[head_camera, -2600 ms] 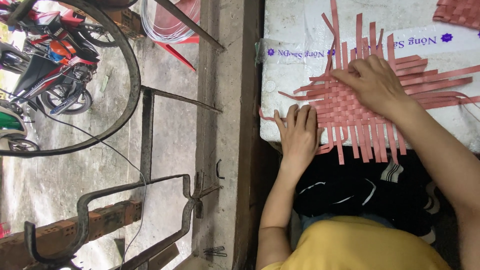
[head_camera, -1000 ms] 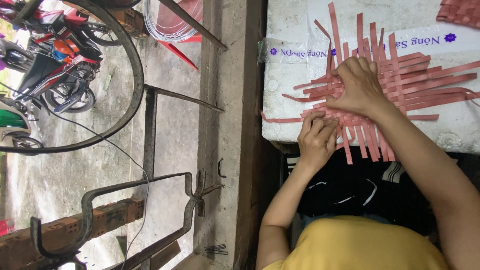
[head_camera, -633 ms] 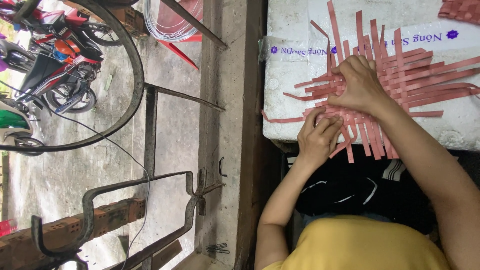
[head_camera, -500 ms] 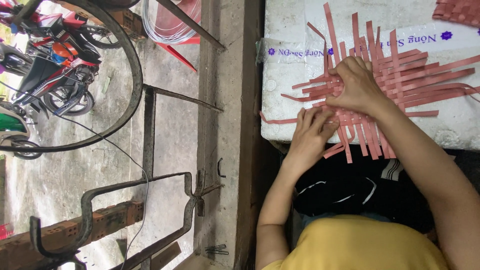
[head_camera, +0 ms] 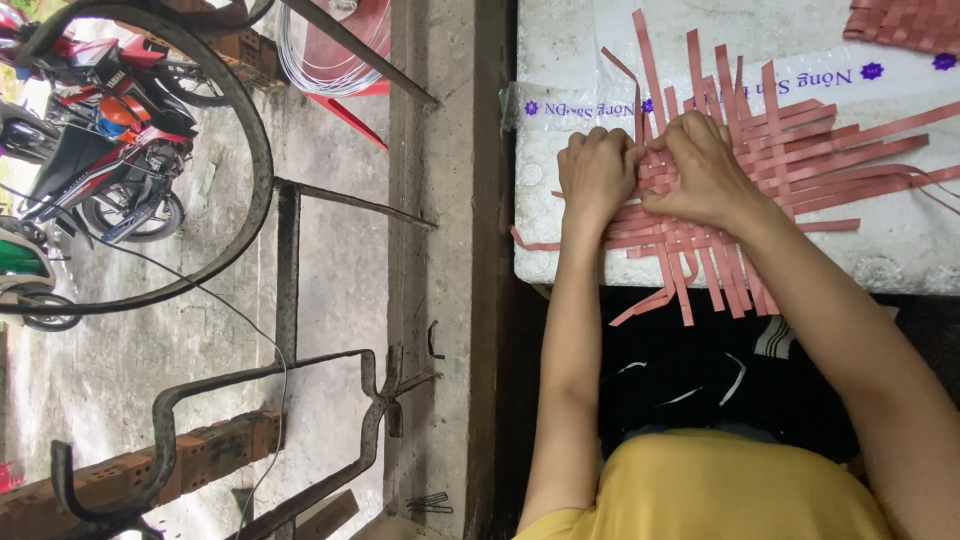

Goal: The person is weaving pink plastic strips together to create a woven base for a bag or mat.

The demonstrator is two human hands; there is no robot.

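Note:
A half-woven mat of pink-red flat strips [head_camera: 800, 165] lies on a white foam board [head_camera: 900, 255], with loose strip ends fanning out on all sides. My left hand [head_camera: 596, 172] rests on the mat's left edge, its fingers curled down onto the strips. Touching it, my right hand [head_camera: 705, 168] presses on the woven middle with its fingers bent over the strips. The weave under both hands is hidden. My yellow shirt [head_camera: 710, 490] and dark trousers fill the bottom.
A second woven pink piece [head_camera: 905, 25] lies at the board's top right corner. Left of the board runs a concrete ledge [head_camera: 440, 250], then a bent metal frame [head_camera: 290, 300], bricks [head_camera: 190, 455], a red plastic chair [head_camera: 345, 60] and parked motorbikes [head_camera: 100, 140].
My left hand has moved up from the mat's near edge to sit against my right hand. The mat has shifted and turned a little under the hands.

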